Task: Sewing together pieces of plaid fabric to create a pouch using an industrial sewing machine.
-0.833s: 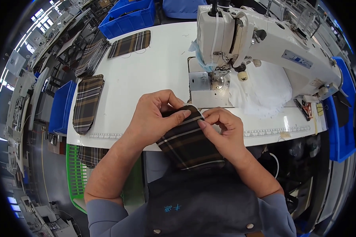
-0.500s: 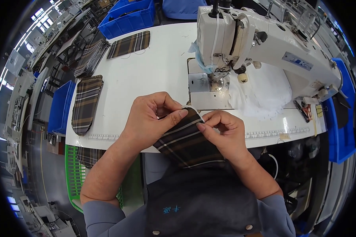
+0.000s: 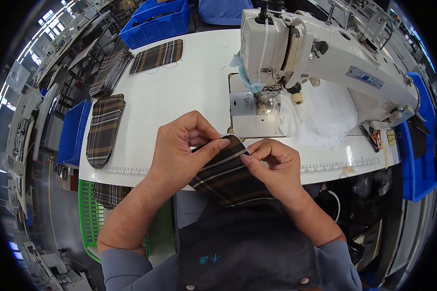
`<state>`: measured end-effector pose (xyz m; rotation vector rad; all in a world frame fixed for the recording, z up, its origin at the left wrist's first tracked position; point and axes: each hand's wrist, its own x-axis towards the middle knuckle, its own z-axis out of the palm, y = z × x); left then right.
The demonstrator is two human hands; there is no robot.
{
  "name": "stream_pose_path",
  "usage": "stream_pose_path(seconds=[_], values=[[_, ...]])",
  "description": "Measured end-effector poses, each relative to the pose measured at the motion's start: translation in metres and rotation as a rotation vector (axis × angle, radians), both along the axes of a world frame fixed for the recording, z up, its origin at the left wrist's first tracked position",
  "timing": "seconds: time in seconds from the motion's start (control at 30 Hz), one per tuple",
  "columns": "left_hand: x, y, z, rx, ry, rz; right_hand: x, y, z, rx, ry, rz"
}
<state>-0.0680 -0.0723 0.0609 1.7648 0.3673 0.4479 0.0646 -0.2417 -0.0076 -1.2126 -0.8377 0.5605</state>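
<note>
A brown and black plaid fabric piece with pale stripes is held between my hands, over the front edge of the white table. My left hand pinches its upper left corner between thumb and fingers. At the upper right edge my right hand grips it the same way, thumb on top. The lower end of the fabric hangs down against my dark apron. Just beyond my hands stands a white sewing machine, its needle area apart from the fabric.
Plaid pieces lie in a stack at the table's left, with another stack and a single piece behind. White cloth sits under the machine arm. A blue bin stands at the back; a green basket is below left.
The view has shifted very slightly. Both hands keep their pinch on the plaid fabric, whose top edge now tilts a little differently.
</note>
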Motion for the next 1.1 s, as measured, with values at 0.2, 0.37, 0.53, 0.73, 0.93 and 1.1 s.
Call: stream_pose_path(seconds=[0.2,0.37,0.53,0.73,0.93,1.1], values=[[0.002,-0.001,0.002,0.023,0.051,0.008,-0.002,0.003,-0.003,0.002,0.027,-0.033],[0.010,0.007,-0.002,0.026,0.075,0.010,-0.005,0.010,-0.007,0.029,0.023,-0.073],[0.029,0.029,-0.016,0.084,0.156,-0.042,0.009,0.009,0.012,-0.148,-0.177,-0.060],[0.075,0.046,-0.039,0.205,0.263,-0.056,0.054,0.007,0.015,-0.174,-0.711,0.136],[0.121,0.045,-0.058,0.489,0.321,-0.003,0.099,0.019,0.002,-0.128,-1.453,0.038],[0.144,0.049,-0.072,0.555,0.271,0.070,0.101,0.015,-0.007,-0.282,-1.379,-0.093]])
